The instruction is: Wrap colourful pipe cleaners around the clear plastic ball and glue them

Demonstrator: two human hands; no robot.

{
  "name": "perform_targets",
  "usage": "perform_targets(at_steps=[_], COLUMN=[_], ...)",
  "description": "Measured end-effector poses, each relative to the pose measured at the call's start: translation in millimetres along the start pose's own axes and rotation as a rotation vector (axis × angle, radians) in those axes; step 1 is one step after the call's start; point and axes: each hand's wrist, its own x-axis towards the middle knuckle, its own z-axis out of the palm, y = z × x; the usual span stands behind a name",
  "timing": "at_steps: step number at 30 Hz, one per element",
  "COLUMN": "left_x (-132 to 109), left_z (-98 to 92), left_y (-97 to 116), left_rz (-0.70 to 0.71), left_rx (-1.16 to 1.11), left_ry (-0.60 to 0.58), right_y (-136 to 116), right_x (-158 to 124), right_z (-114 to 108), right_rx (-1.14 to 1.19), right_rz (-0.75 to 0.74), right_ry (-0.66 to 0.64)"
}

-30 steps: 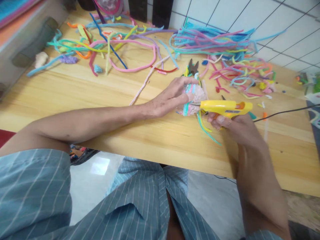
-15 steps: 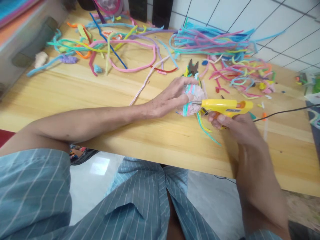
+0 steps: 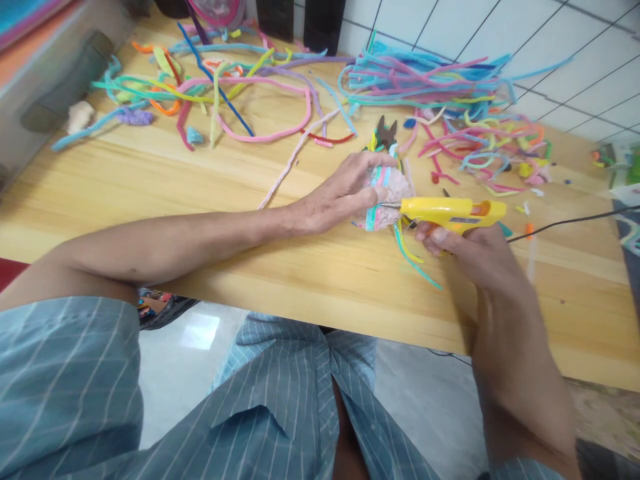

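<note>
My left hand (image 3: pixel 345 193) is closed around a pale pink lump banded with pink and teal pipe cleaners (image 3: pixel 395 188), steadying it on the wooden table. In my right hand (image 3: pixel 463 247) is a yellow hot glue gun (image 3: pixel 440 211), its nozzle pointing left and meeting the lump beside my left thumb. Whether glue is coming out I cannot tell. Teal and yellow pipe cleaner ends (image 3: pixel 414 257) trail out below the lump. Just behind it lie pliers (image 3: pixel 386 133) with dark jaws, their handles partly hidden.
Loose pipe cleaners (image 3: pixel 265 140) spread over the back left of the table (image 3: pixel 300 280). A thick bundle of blue and pink ones (image 3: pixel 425 80) rests against the tiled wall, with short scraps (image 3: pixel 490 150) in front. The glue gun's black cord (image 3: pixel 565 225) runs off to the right.
Almost nothing differs. The glue gun has shifted very slightly left against the lump; both hands keep their hold.
</note>
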Motion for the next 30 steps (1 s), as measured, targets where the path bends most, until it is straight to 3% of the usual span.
perform_targets(at_steps=[14,30], left_x=[1.0,0.9], left_z=[1.5,0.4], left_y=[1.6,3.5], left_rz=[-0.009,0.001], left_rx=[-0.005,-0.014], left_ry=[0.023,0.007], right_y=[-6.8,-14.0], right_x=[-3.6,-3.7], right_z=[2.7,6.2], right_rx=[-0.022,-0.047], right_rz=[-0.073,-0.033], right_ry=[0.031,0.042])
